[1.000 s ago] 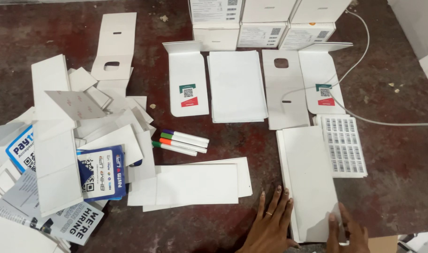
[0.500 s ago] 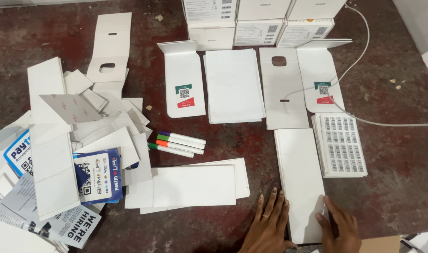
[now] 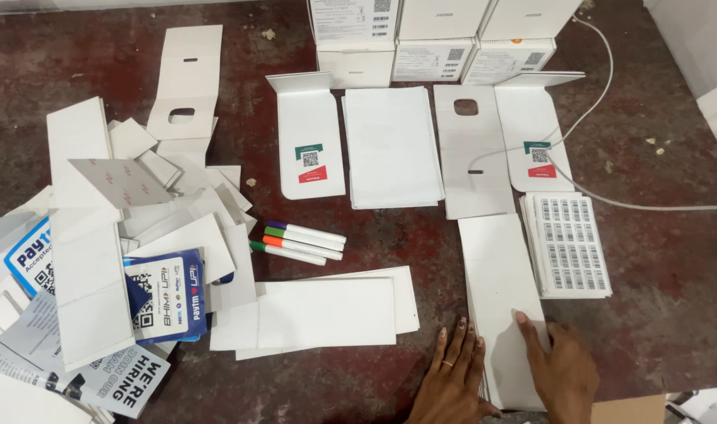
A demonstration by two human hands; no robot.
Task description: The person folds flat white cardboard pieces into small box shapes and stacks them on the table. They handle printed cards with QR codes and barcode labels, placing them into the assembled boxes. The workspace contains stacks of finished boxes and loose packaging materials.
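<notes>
1. Our two hands rest at the near edge of the dark reddish-brown stone counter [image 3: 657, 314], both on the tall stack of plain white card sheets [image 3: 500, 290] that lies directly ahead of us.
2. Our left hand [image 3: 455, 385] lies flat against the stack's left edge near its near end, fingers straight and close together, pointing away from us; this grip pinches nothing.
3. Our right hand [image 3: 561, 375] sits on top of the stack's near right part, fingers lying loosely on the top sheet, the forefinger tip on the card face. We cannot tell whether the thumb has caught an edge.
4. The stack's long axis runs away from us, from the near counter edge up toward the flat white die-cut card with a round-cornered hole [image 3: 472, 153]. Both hands are at its near short end, and the right one lies further onto it.
5. To the right, the pile of white barcode sticker sheets [image 3: 569, 245] lies just beside the stack's far half, leaving only a narrow gap there.
6. To the left, the long white folded card strips [image 3: 327, 312] end near the stack, with a strip of bare counter between them where the left hand sits.
7. The four marker pens with coloured caps [image 3: 299, 241] lie well to the left, apart from both hands.
8. A white cable [image 3: 610, 202] runs across the far right, beyond the sticker sheets.
</notes>
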